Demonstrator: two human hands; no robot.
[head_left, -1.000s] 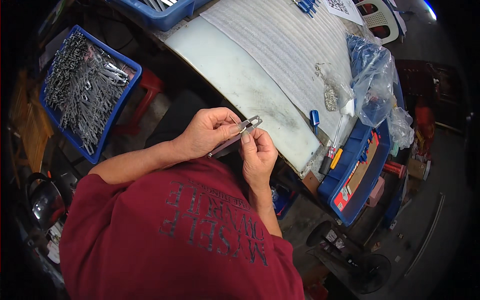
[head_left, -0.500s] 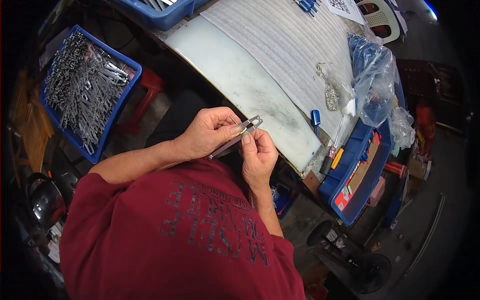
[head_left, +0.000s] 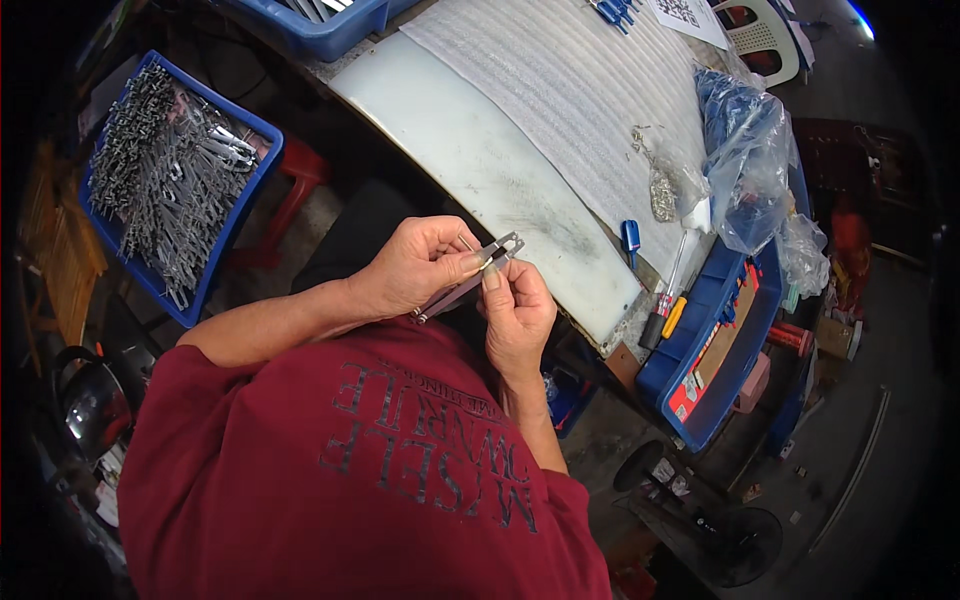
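Note:
A long, narrow grey metal bracket [head_left: 511, 241] with a forked end is between my two hands, above the near edge of the table. My left hand [head_left: 425, 265] grips it, thumb and fingers pinched round its upper part. A thin rod or pin juts out by the left fingers. My right hand [head_left: 517, 312] is closed against the bracket just below the fork, its thumb pressed near a small brass-coloured spot. Whether a small part is pinched there is too small to tell. The bracket's lower end slants down toward my red shirt.
At left a blue bin [head_left: 255, 128] holds many similar metal parts. The white board [head_left: 450, 120] and foam sheet [head_left: 570, 90] cover the table. To the right lie a screwdriver [head_left: 657, 325], a heap of small metal pieces [head_left: 662, 190], a plastic bag [head_left: 745, 160] and a blue tray [head_left: 690, 425].
The bracket has tilted very slightly in my hands, its fork shifting a little to the left. Both hands otherwise stay in place.

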